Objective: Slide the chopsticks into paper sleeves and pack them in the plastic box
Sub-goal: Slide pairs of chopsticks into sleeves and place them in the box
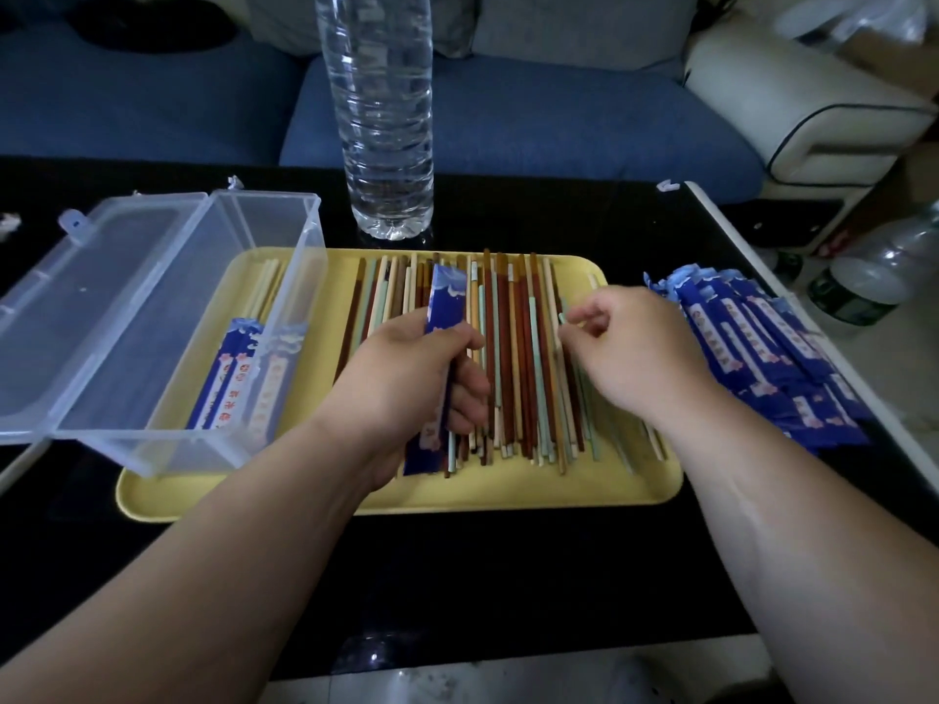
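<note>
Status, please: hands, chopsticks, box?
Left hand grips a sleeve. Right hand pinches one of the chopsticks on the tray. Box open, sleeved pairs inside. Nothing blocking.

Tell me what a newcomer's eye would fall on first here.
The spread of loose chopsticks on the yellow tray at centre draws the eye, with the left grip holding a blue paper sleeve over it and the right grip pinching a pale green chopstick. Next come the open plastic box at the tray's left end, sleeved chopsticks inside, and the pile of blue sleeves on the right.
</note>
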